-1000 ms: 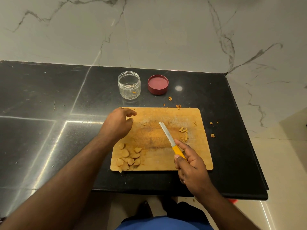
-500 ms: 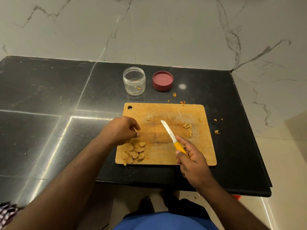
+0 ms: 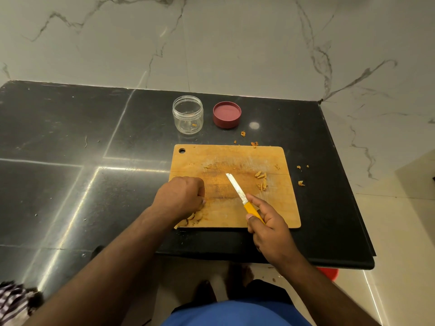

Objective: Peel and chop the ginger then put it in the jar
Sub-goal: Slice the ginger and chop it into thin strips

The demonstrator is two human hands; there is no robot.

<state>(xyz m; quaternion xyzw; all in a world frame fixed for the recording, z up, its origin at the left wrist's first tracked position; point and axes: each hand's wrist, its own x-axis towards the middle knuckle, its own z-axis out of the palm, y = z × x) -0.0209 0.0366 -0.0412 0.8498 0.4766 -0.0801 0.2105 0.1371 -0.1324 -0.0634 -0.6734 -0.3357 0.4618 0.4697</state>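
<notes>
Both hands (image 3: 181,196) curled over board (image 3: 277,208)

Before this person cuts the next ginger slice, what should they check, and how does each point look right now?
1. Knife gripped firmly: ok, the right hand holds its yellow handle, blade over the cutting board.
2. Slice picked up: cannot tell, the left hand is closed over the ginger slices and hides them.
3. Fingers clear of the blade: ok, the left hand is apart from it.
4. Middle of the board free for cutting: ok, the chopped ginger lies to the right.
5. Jar ready: ok, open, its red lid beside it.
</notes>
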